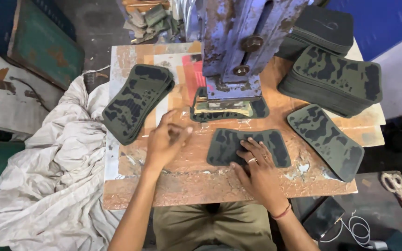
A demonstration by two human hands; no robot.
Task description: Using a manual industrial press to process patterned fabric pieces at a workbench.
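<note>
Right hand [257, 169]: flat, fingers spread, pressing on a camouflage-patterned piece [250, 146] lying on the worn board [187, 179] just in front of the blue press [238, 51]. Left hand [166, 139]: loosely curled, gripping nothing, resting on the board between that piece and the left stack [136, 102] (a single piece [326, 139] and taller stacks [333, 79] lie right).

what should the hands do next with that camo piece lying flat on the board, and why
Probably slide the camouflage piece forward toward the press head. The right hand already lies flat on its near edge, the left hand hovers beside it, apparently empty, and another piece sits under the press. That one likely has to come out first, so the left hand may need to pull it away.
</note>
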